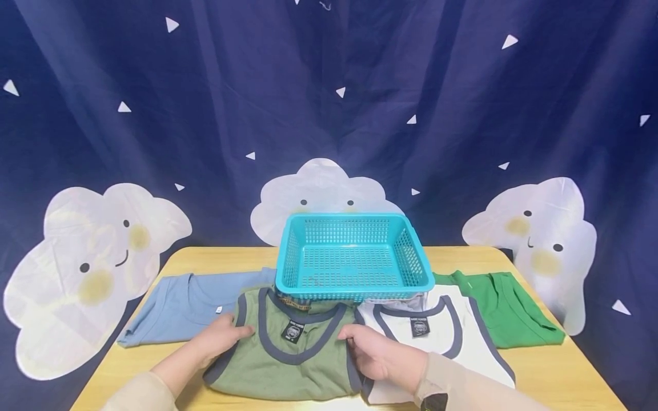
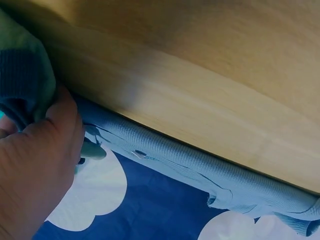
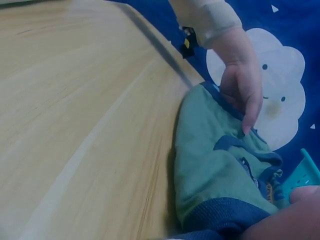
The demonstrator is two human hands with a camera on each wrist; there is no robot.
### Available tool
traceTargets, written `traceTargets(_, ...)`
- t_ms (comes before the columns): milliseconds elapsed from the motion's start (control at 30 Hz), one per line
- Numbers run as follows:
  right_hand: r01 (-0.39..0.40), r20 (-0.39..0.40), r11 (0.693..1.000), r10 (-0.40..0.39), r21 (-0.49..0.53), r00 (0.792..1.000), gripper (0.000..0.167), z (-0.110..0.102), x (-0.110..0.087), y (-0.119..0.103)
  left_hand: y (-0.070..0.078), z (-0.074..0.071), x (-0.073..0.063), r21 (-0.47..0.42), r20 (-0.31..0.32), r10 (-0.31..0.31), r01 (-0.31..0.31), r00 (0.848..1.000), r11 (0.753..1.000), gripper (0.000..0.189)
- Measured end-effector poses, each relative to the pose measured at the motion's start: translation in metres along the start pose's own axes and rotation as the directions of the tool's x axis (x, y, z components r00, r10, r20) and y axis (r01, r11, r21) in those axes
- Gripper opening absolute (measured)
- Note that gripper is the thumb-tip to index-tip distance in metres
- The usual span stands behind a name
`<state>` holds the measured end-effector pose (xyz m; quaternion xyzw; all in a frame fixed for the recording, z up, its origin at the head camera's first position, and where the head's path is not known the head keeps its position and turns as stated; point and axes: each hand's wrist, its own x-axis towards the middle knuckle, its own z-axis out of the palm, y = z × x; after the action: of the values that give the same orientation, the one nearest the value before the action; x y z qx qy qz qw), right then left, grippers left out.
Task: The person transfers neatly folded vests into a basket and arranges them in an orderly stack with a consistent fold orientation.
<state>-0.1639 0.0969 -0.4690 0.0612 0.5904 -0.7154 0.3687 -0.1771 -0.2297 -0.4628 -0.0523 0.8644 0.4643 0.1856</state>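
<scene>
An olive-green tank top (image 1: 319, 374) with dark trim and a black neck label lies folded at the table's front. My left hand (image 1: 222, 335) pinches its left armhole edge, thumb on top. On the other side my right hand (image 1: 372, 353) grips the right armhole edge, fingers tucked under the cloth. In the left wrist view the left hand (image 2: 40, 165) holds a bunched edge with dark ribbing. The right wrist view has the tank top (image 3: 205, 150) between both hands. A white tank top (image 1: 485, 362) with dark trim lies right beside it, partly covered by my right forearm.
A turquoise plastic basket (image 1: 354, 293) stands behind the tank tops, with nothing inside. Folded light-blue clothing (image 1: 172, 308) lies left, and a folded bright-green garment (image 1: 524, 308) lies right. Patterned cloth shows below the basket's front. A dark blue curtain (image 1: 329, 125) hangs behind the wooden table (image 1: 570, 379).
</scene>
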Motion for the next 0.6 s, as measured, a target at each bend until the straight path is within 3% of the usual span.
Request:
traceTargets(333, 0.017, -0.025, 0.999, -0.016, 0.034, 1.000, 0.029, 0.004, 0.012, 0.004, 0.003, 0.003, 0.002, -0.133, 0.012, -0.059, 0.060, 0.998, 0.989, 0.069)
traceTargets(500, -0.001, -0.018, 0.995, 0.003, 0.102, 1.000, 0.027, 0.005, 0.020, 0.007, -0.001, 0.006, 0.004, -0.181, 0.016, -0.059, 0.061, 0.998, 0.982, 0.062)
traceTargets(600, -0.017, 0.009, 0.990, 0.016, 0.141, 1.000, 0.027, 0.005, 0.023, 0.009, -0.004, 0.009, 0.006, -0.219, 0.055, -0.040, 0.051, 0.998, 0.974, 0.056)
